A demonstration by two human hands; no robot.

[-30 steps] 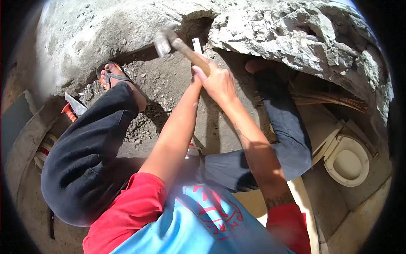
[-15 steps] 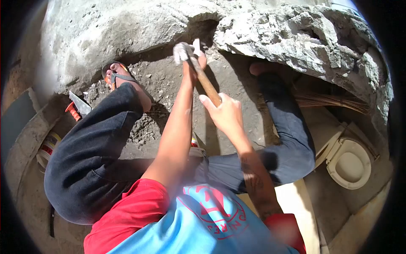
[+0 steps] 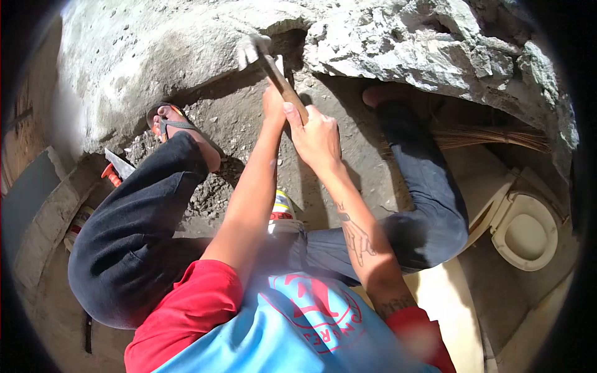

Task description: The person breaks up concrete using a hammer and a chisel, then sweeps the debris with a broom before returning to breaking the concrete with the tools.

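My right hand (image 3: 316, 135) is wrapped round the wooden handle of a hammer (image 3: 284, 85), whose metal head lies up and to the left. Behind the hammer, my left hand (image 3: 272, 99) is mostly hidden; a pale pointed end of something shows just above it, and I cannot make out the whole object. Both hands are in front of the rough concrete edge (image 3: 205, 46), close to a dark hollow (image 3: 288, 46) in it.
A trowel (image 3: 119, 165) with a red-orange handle lies at the left. Loose rubble (image 3: 211, 193) covers ground between my legs, near a labelled bucket (image 3: 283, 208). Broom bristles (image 3: 491, 138) and a toilet seat (image 3: 527, 232) are at the right.
The hammer and my right hand have moved up and left in the view. The hammer head now stands more clearly apart from my left hand. The view has shifted slightly.
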